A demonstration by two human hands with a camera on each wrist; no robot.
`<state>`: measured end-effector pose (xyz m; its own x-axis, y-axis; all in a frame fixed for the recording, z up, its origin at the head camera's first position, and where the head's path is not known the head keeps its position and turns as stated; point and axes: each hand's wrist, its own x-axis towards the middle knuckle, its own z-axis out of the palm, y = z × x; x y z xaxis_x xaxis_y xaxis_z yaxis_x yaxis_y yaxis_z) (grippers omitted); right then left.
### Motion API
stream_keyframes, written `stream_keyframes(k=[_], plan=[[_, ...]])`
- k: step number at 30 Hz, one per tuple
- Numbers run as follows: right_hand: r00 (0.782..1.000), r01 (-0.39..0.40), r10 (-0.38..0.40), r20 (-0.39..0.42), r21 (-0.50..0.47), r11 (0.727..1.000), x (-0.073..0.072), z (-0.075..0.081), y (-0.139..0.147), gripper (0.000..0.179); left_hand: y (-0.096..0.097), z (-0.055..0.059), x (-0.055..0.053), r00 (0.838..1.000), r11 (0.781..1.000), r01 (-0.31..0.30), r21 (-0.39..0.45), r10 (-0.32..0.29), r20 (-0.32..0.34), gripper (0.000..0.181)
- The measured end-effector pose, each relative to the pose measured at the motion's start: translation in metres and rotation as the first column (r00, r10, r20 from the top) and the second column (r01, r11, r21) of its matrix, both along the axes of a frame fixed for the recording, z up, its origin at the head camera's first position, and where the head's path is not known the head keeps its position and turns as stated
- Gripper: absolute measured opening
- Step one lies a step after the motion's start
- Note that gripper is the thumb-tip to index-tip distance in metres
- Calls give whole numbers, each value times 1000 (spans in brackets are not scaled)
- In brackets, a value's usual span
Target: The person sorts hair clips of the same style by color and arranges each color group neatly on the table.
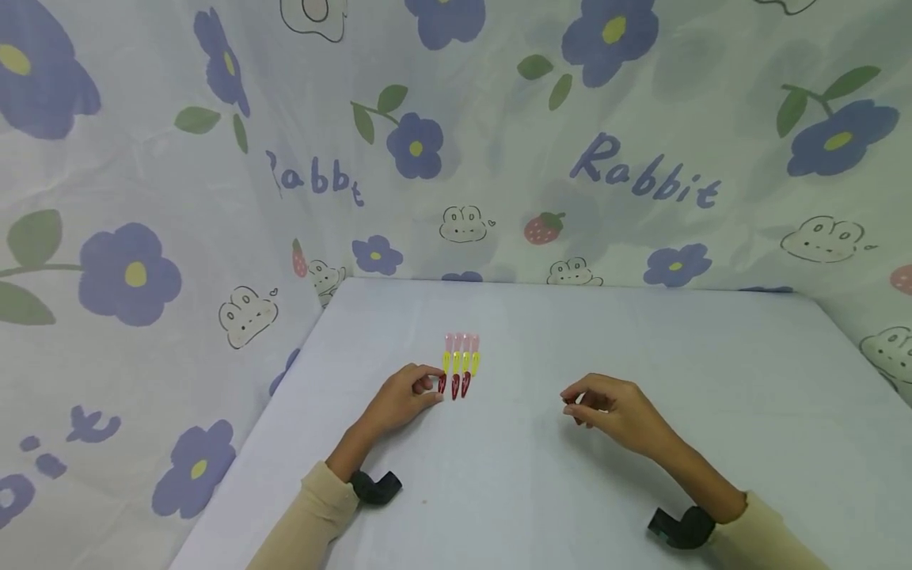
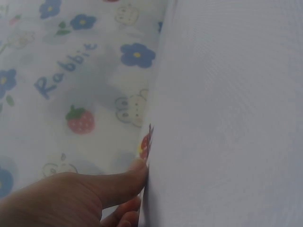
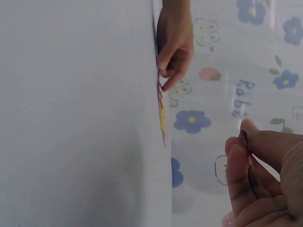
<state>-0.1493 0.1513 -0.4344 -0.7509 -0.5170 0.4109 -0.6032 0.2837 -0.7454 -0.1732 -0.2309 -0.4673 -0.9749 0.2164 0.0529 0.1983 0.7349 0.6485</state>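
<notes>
Small snap hair clips lie in rows on the white table: pink clips (image 1: 462, 342) at the back, yellow clips (image 1: 466, 362) in the middle, and three dark red clips (image 1: 456, 387) in front. At the leftmost red clip (image 1: 442, 384), my left hand (image 1: 400, 397) pinches its two ends between thumb and index finger. Well to the right, my right hand (image 1: 618, 412) is raised over the table, with a dark red hair clip (image 3: 244, 137) pinched between thumb and fingertips. Most of that clip is hidden by the fingers.
The white table (image 1: 513, 475) reaches back to a cloth wall (image 1: 499, 142) printed with flowers, rabbits and strawberries. Another cloth wall (image 1: 171, 190) runs along the left side. Black wrist cameras (image 1: 378, 488) sit at both sleeve cuffs.
</notes>
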Motion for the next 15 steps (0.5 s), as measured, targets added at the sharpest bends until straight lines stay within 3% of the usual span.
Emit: stream_keyframes(k=[6,15], plan=[[998,-14,13,59,6,1000,2,0,-1,24,0,-1,2,1000,1000,-1,10,1,5,37],[992,78,-79,94,18,997,-1,-1,-7,30,-1,-1,0,1000,1000,-6,10,6,-5,37]])
